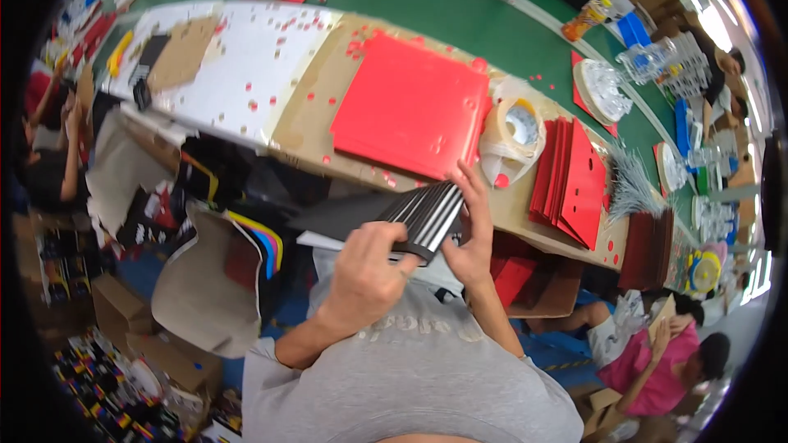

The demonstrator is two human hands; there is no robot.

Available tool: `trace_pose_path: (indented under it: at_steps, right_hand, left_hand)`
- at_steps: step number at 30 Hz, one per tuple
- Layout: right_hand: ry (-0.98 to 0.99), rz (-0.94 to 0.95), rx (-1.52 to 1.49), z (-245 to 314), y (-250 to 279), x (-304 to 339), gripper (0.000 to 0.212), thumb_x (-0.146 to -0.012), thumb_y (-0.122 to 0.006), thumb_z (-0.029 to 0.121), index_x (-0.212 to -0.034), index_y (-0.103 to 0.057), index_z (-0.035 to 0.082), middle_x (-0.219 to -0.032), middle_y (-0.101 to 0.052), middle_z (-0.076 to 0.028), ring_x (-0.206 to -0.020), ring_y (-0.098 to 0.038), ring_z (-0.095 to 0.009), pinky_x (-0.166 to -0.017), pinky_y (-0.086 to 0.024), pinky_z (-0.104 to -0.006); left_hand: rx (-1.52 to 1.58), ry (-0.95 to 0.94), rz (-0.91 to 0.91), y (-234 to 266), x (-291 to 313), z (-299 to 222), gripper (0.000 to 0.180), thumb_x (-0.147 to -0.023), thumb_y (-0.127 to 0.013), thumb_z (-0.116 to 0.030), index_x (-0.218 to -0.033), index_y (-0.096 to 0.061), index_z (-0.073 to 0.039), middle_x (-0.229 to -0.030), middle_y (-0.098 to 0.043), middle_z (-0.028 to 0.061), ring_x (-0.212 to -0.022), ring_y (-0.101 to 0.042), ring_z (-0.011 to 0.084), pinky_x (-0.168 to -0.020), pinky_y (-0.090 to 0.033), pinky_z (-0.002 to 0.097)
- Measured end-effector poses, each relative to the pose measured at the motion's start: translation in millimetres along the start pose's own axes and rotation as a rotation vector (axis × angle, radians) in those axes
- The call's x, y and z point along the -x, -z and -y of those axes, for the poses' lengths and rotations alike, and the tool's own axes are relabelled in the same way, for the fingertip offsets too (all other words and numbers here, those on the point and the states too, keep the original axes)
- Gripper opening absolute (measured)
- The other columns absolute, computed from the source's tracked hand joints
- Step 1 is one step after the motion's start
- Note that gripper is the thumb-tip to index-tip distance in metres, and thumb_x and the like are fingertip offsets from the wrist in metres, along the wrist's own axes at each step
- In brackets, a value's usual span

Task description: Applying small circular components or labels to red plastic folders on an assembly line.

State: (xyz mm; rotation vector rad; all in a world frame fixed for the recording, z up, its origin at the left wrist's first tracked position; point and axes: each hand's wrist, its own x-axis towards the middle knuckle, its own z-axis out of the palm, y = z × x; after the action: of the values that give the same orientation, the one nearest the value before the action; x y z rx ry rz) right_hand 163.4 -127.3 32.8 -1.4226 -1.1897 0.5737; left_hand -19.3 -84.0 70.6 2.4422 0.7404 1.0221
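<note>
A stack of black card sheets (414,217) with pale edges is raised in front of my grey shirt, just off the table's near edge. Its right end shows the edges fanned in steps. My left hand (369,267) is closed on the near side of the stack, fingers curled over it. At the right end, my right hand (472,234) has the stack between its thumb and its lengthened fingers. A white sheet edge (316,239) sticks out below the black ones at the left. Beyond the stack lies a pile of flat red sheets (410,107).
To the right are a tape roll (519,125), upright red cards with holes (568,184) and a bundle of thin grey ties (634,184). Brown cardboard (308,94) covers the table. Below stands an open carton (550,283). A co-worker in pink (652,369) sits at right.
</note>
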Motion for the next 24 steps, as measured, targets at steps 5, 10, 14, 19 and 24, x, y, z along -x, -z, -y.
trace_pose_path:
  at_steps: [5, 10, 14, 19, 24]
  right_hand:
    - [0.012, 0.023, -0.121, -30.0, 18.8, 20.7, 0.032, -0.072, -0.075, -0.007, -0.095, -0.057, 0.006, -0.138, -0.049, -0.017, -0.132, -0.053, -0.036, -0.11, -0.041, -0.0486]
    - [-0.022, -0.002, -0.092, -41.9, 28.7, 41.1, 0.028, -0.073, -0.078, -0.005, -0.082, -0.054, 0.005, -0.137, -0.051, -0.017, -0.13, -0.055, -0.04, -0.111, -0.042, -0.0534]
    - [-0.028, -0.01, -0.109, -40.4, 24.4, 45.4, 0.025, -0.077, -0.077, -0.003, -0.08, -0.053, 0.006, -0.141, -0.05, -0.02, -0.13, -0.055, -0.042, -0.112, -0.041, -0.0538]
    - [-0.056, -0.115, -0.195, -32.8, 17.3, 44.8, 0.023, -0.073, -0.074, -0.007, -0.075, -0.054, 0.004, -0.138, -0.051, -0.026, -0.127, -0.058, -0.043, -0.109, -0.043, -0.0506]
    - [-0.061, -0.107, -0.267, -37.3, 15.1, 46.1, 0.022, -0.075, -0.071, -0.009, -0.076, -0.053, 0.004, -0.138, -0.052, -0.026, -0.128, -0.057, -0.042, -0.109, -0.043, -0.0506]
  left_hand:
    - [0.015, -0.126, 0.096, -22.8, 28.1, 8.2, 0.013, -0.074, -0.071, -0.019, -0.081, -0.069, -0.008, -0.128, -0.062, 0.0182, -0.111, -0.061, 0.031, -0.086, -0.049, 0.0425]
    - [0.025, -0.047, 0.087, -49.4, 67.6, 19.4, 0.014, -0.076, -0.071, -0.022, -0.088, -0.071, -0.013, -0.137, -0.059, 0.0166, -0.118, -0.058, 0.0288, -0.099, -0.043, 0.0457]
    - [-0.05, -0.047, 0.043, -55.1, 85.7, 24.6, 0.02, -0.077, -0.073, -0.03, -0.096, -0.072, -0.022, -0.137, -0.059, 0.0155, -0.121, -0.057, 0.0278, -0.099, -0.043, 0.0438]
    - [-0.225, -0.198, -0.203, -55.3, 112.2, 45.2, 0.027, -0.077, -0.077, -0.037, -0.104, -0.072, -0.033, -0.108, -0.058, 0.0025, -0.099, -0.053, 0.0188, -0.084, -0.041, 0.0354]
    - [-0.21, -0.171, -0.193, -51.0, 114.3, 47.0, 0.034, -0.072, -0.08, -0.036, -0.104, -0.074, -0.024, -0.085, -0.048, -0.0007, -0.077, -0.047, 0.0167, -0.073, -0.037, 0.0331]
